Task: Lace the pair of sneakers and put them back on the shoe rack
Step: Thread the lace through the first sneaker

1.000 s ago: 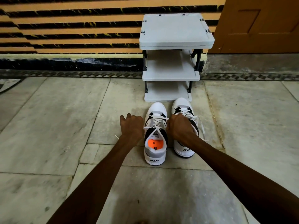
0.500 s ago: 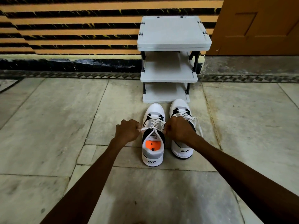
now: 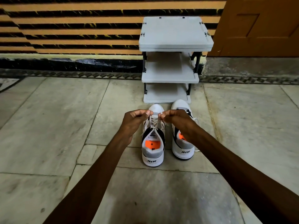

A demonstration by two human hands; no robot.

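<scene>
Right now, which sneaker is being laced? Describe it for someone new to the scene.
Find the grey shoe rack against the striped wall; two white sneakers stand before it. It is the left sneaker: the left hand and right hand pinch its lace ends, and its orange insole is in full view.

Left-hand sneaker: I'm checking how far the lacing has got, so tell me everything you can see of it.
The left-hand sneaker is white with black side panels, a grey heel collar, an orange insole and AIR on the heel. It stands upright on the stone floor, toe toward the shoe rack, beside the right-hand sneaker. Its white lace is crossed through the eyelets; the left hand and right hand each pinch a lace end above the forefoot.
</scene>
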